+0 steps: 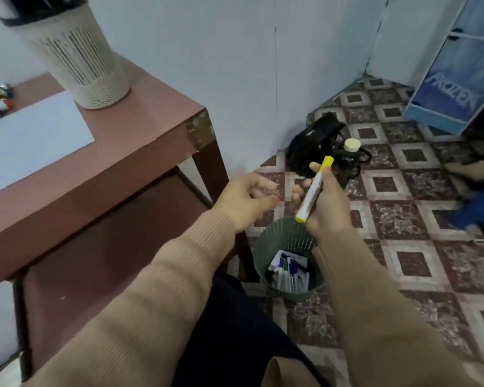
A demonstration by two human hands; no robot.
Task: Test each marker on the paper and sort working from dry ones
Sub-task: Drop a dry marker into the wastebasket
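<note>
Risk of a missed drop: right hand (328,203) grips the yellow marker (314,189) over the far rim of the bin (264,254), left hand (242,201) slack and empty, so release could bounce it out.

Yellow-capped white marker (314,189), green bin (266,247)

This looks like a room in a home, not a workplace. The floor (414,275) is laid with patterned maroon and cream tiles and meets plain pale walls (207,51) at a corner. There a blue storage unit (453,93) printed "FROZEN" stands. A black bag (310,143) and a dark bottle (347,160) sit on the floor by the wall. A reddish-brown tabletop (129,135) with a chipped corner carries a cream perforated basket (81,60) and a white sheet of paper (31,135). A small green waste bin (266,247) stands beside its leg.
</note>
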